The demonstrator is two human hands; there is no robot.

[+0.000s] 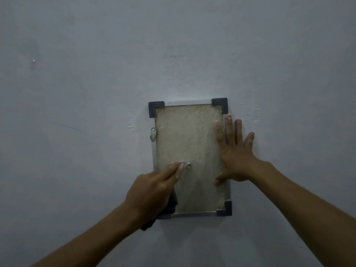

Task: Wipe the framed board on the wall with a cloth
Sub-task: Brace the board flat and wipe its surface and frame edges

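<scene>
1 pale grey wall (96,132) fills nearly the whole view, bare apart from a tiny white speck (34,60) at upper left. Low and centre on it hangs the framed board (189,143), upright and slightly tilted, with a dusty beige face, thin silver rails and dark plastic corner caps (220,105); 3 caps show, the lower-left one being hidden. A small metal bracket (153,134) sits on the left rail.

2 bare forearms rise from the bottom edge. The right hand (234,153) lies flat with its fingers spread wide, palm over the board's right rail: the index finger and thumb rest on the beige face, the other fingers reach onto the wall just beside the frame. The left hand (152,191) covers the board's lower-left part, its fingers pressed together and laid against the face, tips pointing up and right near the board's middle height. A small pale lump sits at those fingertips; what it is cannot be told. Beneath this hand's palm a dark cloth (171,204) is bunched, its loose end hanging below the frame's lower-left corner.
</scene>
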